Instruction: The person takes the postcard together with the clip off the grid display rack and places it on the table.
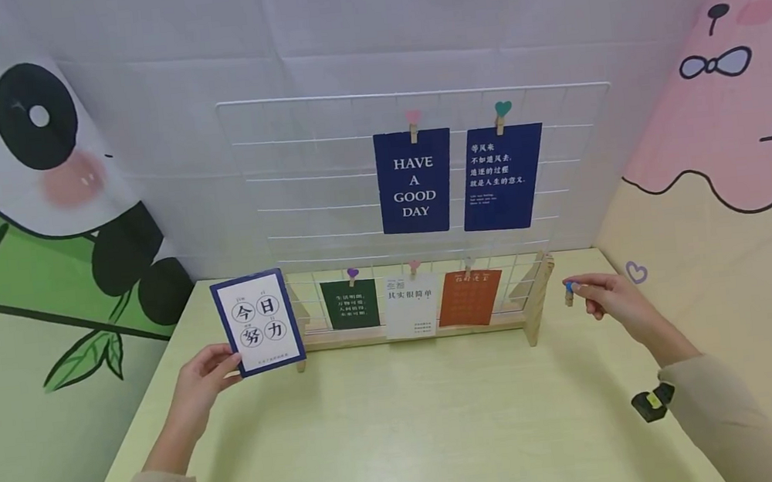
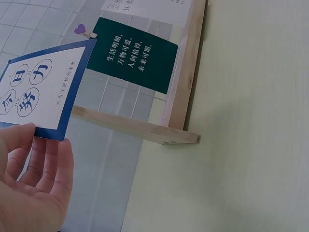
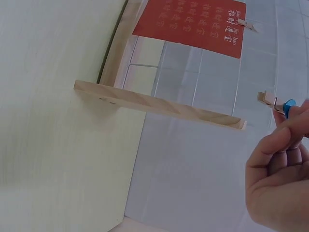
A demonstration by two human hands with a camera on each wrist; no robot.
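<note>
Your blue-bordered card is upright and slightly tilted at left of centre in the head view, its lower left edge pinched between the thumb and fingers of your left hand. At right of centre, the fingertips of your right hand pinch a small wooden clip by its blue top, just beside the wooden foot of the wire rack. Between your hands, a green card, a white card and an orange card hang in the rack's lower row. Above them, right of the frame's centre, two navy cards hang from heart-topped clips. The pale table fills the lower middle.
</note>
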